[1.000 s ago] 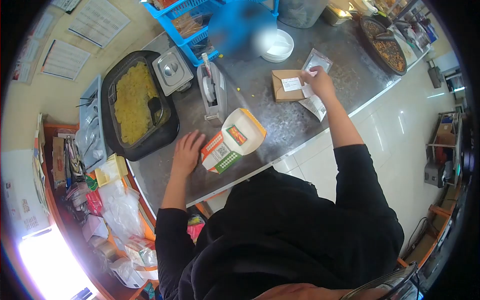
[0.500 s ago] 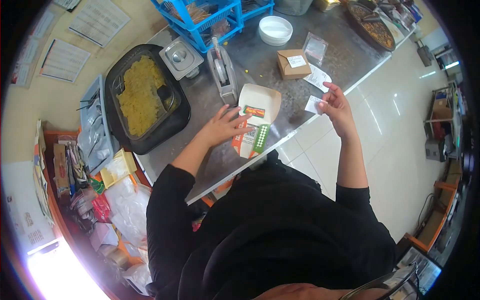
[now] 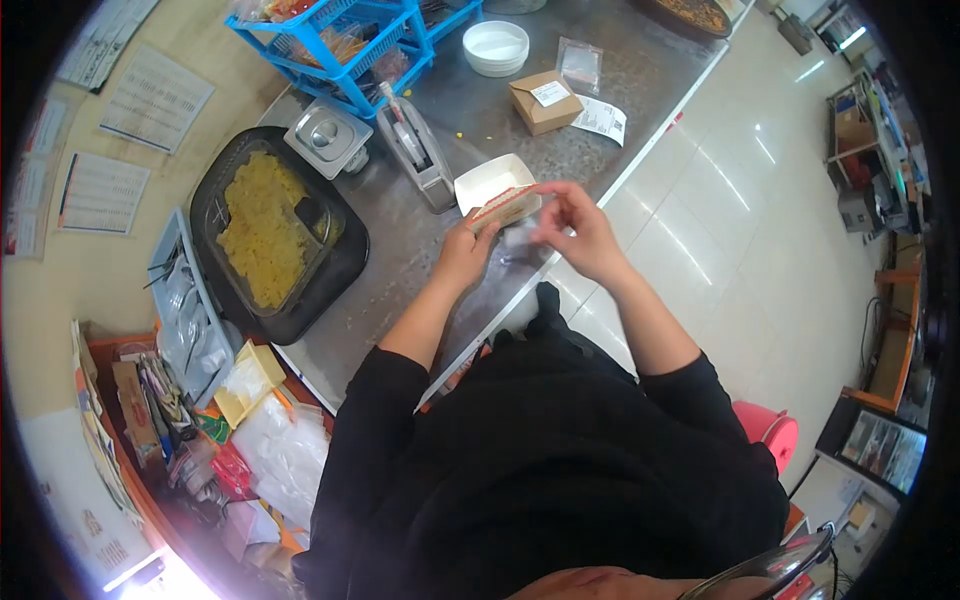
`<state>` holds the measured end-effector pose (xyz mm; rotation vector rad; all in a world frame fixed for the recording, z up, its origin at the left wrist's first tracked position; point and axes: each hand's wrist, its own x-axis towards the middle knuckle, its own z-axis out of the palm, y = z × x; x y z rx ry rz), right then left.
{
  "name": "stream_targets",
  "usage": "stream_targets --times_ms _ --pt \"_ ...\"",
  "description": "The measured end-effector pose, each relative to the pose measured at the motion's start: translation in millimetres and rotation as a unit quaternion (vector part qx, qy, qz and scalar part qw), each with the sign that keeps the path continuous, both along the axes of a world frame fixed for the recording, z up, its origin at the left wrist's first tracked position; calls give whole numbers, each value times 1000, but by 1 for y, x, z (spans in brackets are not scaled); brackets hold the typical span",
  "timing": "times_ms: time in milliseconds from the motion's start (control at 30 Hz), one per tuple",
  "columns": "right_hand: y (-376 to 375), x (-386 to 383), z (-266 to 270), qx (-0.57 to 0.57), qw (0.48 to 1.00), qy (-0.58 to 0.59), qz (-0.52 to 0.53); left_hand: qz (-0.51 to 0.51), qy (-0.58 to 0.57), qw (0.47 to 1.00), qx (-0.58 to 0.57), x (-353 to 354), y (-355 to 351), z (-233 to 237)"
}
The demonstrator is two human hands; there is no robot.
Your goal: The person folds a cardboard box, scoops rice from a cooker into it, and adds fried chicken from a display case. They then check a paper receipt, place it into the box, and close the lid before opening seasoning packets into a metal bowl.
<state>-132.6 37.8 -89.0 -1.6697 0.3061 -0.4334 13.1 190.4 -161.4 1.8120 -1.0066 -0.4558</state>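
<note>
On the metal worktop near its front edge stands a small cardboard food box (image 3: 490, 180), its white inside showing and its printed lid (image 3: 508, 207) tilted up. My left hand (image 3: 467, 250) grips the lid's left side, thumb and fingers on either face. My right hand (image 3: 588, 235) is at the lid's right end, fingers bent. A blurred small white label (image 3: 517, 238) shows by its thumb, below the lid. Behind the box lie a closed brown carton (image 3: 546, 105) with a white sticker and a printed paper slip (image 3: 602, 120).
A tape dispenser (image 3: 418, 150) stands just behind the box. Left of it are a lidded steel container (image 3: 328, 135) and a black tray of yellow food (image 3: 265, 235). White bowls (image 3: 496, 48), a clear packet (image 3: 580, 65) and a blue rack (image 3: 350, 60) stand farther back.
My left hand has gone from lying spread over the open box to gripping its raised lid. My right hand has brought the white label leftward to the box. The view has shifted.
</note>
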Motion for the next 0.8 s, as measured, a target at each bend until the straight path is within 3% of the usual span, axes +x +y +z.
stream_targets --times_ms 167,200,267,333,367,400,467,633,733,767,800 --pt "16 32 -27 -150 966 -70 -197 -72 -30 997 23 1 3 -12" --pt "16 31 -21 -291 923 -61 -245 -72 -9 996 44 2 3 -10" --pt "12 30 -6 -360 870 -58 -331 -71 30 993 87 2 5 -6" --pt "1 24 -3 -281 927 12 -247 -59 -69 995 31 -2 3 2" --pt "-9 15 -12 -158 978 79 -111 -53 -119 991 3 -6 1 6" --pt "-17 8 -21 -29 989 141 30 -10 -146 989 4 -12 -1 8" --pt "-21 -2 -36 -96 993 47 56 77 -199 977 2 -26 -5 11" --pt "-41 -33 -70 -230 957 -149 92 56 -360 931 19 -17 -10 -47" --pt "-78 -67 -58 -262 923 -255 121 52 -514 855 -41 -29 -39 -39" --pt "-97 -86 -40 -283 911 -272 129 21 -471 882 5 -52 -62 -1" --pt "-113 -113 -15 -335 901 -267 67 34 -445 894 -45 -67 -81 1"
